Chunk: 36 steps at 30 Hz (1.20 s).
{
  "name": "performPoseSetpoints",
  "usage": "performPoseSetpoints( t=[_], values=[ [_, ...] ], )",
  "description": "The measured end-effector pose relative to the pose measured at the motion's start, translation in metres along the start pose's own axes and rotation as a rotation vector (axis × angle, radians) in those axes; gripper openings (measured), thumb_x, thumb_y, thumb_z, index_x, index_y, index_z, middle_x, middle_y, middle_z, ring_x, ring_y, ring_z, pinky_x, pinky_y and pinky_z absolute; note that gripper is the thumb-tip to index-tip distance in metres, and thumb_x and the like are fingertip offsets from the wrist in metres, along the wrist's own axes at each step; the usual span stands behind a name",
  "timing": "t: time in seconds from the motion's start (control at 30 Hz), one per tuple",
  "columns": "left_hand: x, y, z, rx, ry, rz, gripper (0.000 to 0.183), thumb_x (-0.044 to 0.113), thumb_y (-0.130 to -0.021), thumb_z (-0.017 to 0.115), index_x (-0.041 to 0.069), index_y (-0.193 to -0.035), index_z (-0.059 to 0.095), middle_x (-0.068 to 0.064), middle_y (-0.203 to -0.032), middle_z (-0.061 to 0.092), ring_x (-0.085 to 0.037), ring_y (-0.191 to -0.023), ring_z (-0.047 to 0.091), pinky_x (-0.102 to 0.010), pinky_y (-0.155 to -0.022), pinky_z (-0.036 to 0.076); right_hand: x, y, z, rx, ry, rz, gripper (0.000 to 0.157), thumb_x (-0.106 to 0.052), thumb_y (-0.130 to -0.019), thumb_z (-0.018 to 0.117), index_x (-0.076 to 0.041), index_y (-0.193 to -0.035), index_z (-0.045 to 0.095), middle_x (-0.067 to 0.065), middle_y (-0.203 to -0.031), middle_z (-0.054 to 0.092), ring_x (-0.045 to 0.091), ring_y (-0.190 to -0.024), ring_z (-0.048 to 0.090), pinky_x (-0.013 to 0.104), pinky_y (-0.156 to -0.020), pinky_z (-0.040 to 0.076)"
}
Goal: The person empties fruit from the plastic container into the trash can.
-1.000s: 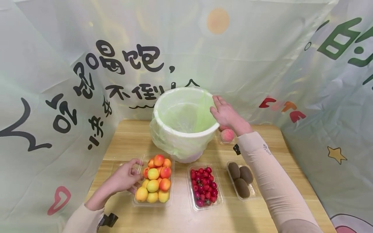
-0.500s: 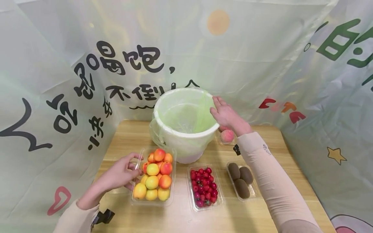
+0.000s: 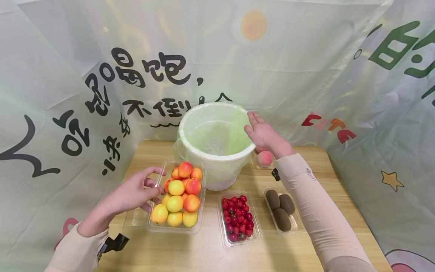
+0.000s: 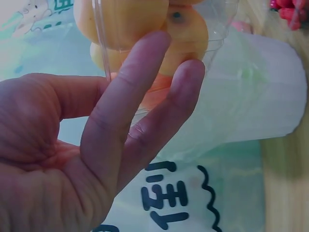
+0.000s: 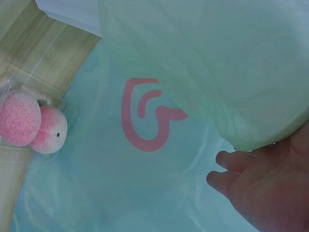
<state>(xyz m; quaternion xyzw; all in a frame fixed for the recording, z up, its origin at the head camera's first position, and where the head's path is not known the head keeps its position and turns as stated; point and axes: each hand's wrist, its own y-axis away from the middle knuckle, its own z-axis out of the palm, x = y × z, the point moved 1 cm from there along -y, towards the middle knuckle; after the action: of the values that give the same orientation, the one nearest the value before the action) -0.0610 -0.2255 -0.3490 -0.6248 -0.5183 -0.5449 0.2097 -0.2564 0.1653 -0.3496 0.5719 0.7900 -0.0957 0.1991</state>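
My left hand [image 3: 136, 192] grips the left side of a clear plastic box [image 3: 200, 226] filled with yellow and orange-red fruits [image 3: 175, 203] that look like apricots. The box is raised off the table; in the left wrist view, two fingers [image 4: 128, 92] lie along its wall. A white bucket [image 3: 217, 170] lined with a thin pale green plastic bag [image 3: 238, 132] stands just behind it. On the bucket's right rim rests my right hand [image 3: 263, 132], fingers extended. In the right wrist view, its fingertips [image 5: 222, 181] show beside the bagged rim.
A clear box of red cherry-like fruits [image 3: 238, 217] sits front centre, and a box of brown kiwis [image 3: 281, 219] to its right. Pink peaches [image 3: 265, 158] lie in a box right of the bucket, under my right forearm. Printed cloth [image 3: 210, 45] encloses the wooden table [image 3: 217, 249].
My left hand has lifted the box of fruit off the table and drawn it slightly left, tilting it a little. The right hand has stayed at the bucket's rim.
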Motion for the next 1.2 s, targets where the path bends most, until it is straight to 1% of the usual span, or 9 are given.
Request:
performPoseSetpoints(
  t=[0.17,0.43,0.67,0.9,1.07,1.2],
  values=[
    [0.012,0.000,-0.005,0.002,0.000,0.005,0.056,0.002,-0.099,0.061,-0.002,-0.149,0.037,-0.017,-0.096,0.071,-0.028,-0.082,0.075,-0.043,-0.061,0.065,0.000,0.000,0.000,0.007,0.004,-0.008,0.071,-0.039,-0.112,0.026,-0.003,-0.169,0.003,0.022,-0.177,0.003,0.039,-0.165,0.004,0.055,-0.134,0.011],
    [0.026,-0.004,-0.013,0.006,-0.022,0.015,0.057,0.002,-0.099,0.061,-0.002,-0.151,0.036,-0.019,-0.100,0.072,-0.028,-0.083,0.075,-0.044,-0.063,0.066,0.000,0.000,0.000,0.000,0.000,-0.011,0.071,-0.038,-0.113,0.026,-0.003,-0.169,0.002,0.022,-0.177,0.002,0.039,-0.165,0.002,0.055,-0.134,0.010],
    [0.043,-0.010,-0.021,-0.001,-0.034,0.002,0.057,0.002,-0.100,0.058,0.000,-0.152,0.035,-0.017,-0.101,0.074,-0.027,-0.085,0.076,-0.043,-0.065,0.066,0.001,0.000,0.000,-0.002,0.010,-0.014,0.071,-0.039,-0.113,0.025,-0.003,-0.169,0.001,0.021,-0.178,0.001,0.037,-0.166,0.001,0.054,-0.134,0.009],
    [0.054,-0.022,-0.032,0.020,-0.038,0.005,0.053,0.002,-0.101,0.057,0.001,-0.150,0.037,-0.016,-0.103,0.076,-0.026,-0.086,0.077,-0.045,-0.067,0.066,-0.001,0.000,0.001,0.002,0.009,-0.014,0.071,-0.040,-0.113,0.025,-0.004,-0.169,0.001,0.020,-0.178,0.001,0.037,-0.166,0.002,0.054,-0.134,0.009],
    [0.062,-0.037,-0.038,0.019,-0.032,0.010,0.054,0.001,-0.102,0.056,-0.002,-0.151,0.035,-0.021,-0.111,0.075,-0.025,-0.088,0.077,-0.044,-0.069,0.067,-0.002,0.001,0.001,-0.003,0.011,-0.015,0.071,-0.039,-0.113,0.025,-0.002,-0.169,0.002,0.021,-0.178,0.001,0.037,-0.166,0.001,0.054,-0.134,0.008],
    [0.069,-0.050,-0.042,0.037,-0.050,-0.005,0.053,0.002,-0.102,0.055,-0.003,-0.151,0.035,-0.027,-0.117,0.073,-0.024,-0.089,0.076,-0.042,-0.071,0.067,0.000,0.001,0.001,-0.003,0.011,-0.012,0.071,-0.039,-0.113,0.025,-0.003,-0.169,0.001,0.021,-0.178,0.001,0.037,-0.166,0.001,0.054,-0.134,0.008]
  ],
)
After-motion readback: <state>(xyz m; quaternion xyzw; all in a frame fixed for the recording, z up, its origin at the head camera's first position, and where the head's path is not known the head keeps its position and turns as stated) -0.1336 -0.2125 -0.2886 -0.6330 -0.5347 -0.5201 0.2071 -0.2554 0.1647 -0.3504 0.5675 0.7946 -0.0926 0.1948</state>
